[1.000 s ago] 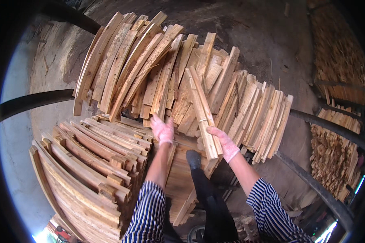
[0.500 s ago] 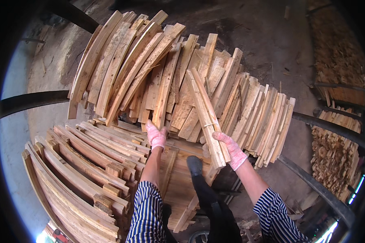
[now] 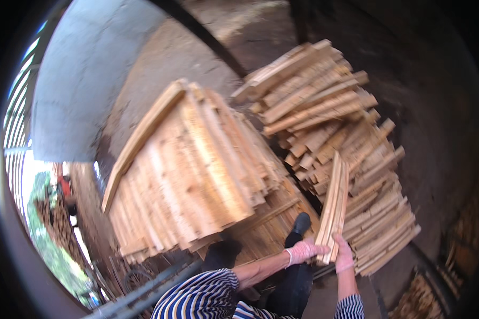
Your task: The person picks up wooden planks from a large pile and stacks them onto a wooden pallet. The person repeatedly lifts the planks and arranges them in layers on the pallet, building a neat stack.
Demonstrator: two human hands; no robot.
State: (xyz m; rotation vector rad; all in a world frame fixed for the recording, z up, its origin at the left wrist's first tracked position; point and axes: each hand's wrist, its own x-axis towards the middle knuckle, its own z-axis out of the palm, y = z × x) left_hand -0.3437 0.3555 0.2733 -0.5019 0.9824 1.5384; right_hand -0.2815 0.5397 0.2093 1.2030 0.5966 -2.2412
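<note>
Several long wooden strips are bundled together and stand tilted up, pointing away from me. At their near end, my left hand, in a pale pink glove, closes on the bundle from the left. My right hand, gloved alike, grips it from the right. Just beyond and to the right lies a long heap of loose wooden strips, its pieces at uneven angles. On my left a tall, orderly stack of wooden strips rises, with one curved strip along its far left edge.
My dark shoe rests on a platform of wooden boards between stack and heap. Dark metal bars frame the heap. At lower left are a metal rail and a wheel. More wood pieces lie at lower right.
My view has swung left, bringing the tall stack to the middle. My left hand has left the heap and come over to the strips that my right hand holds.
</note>
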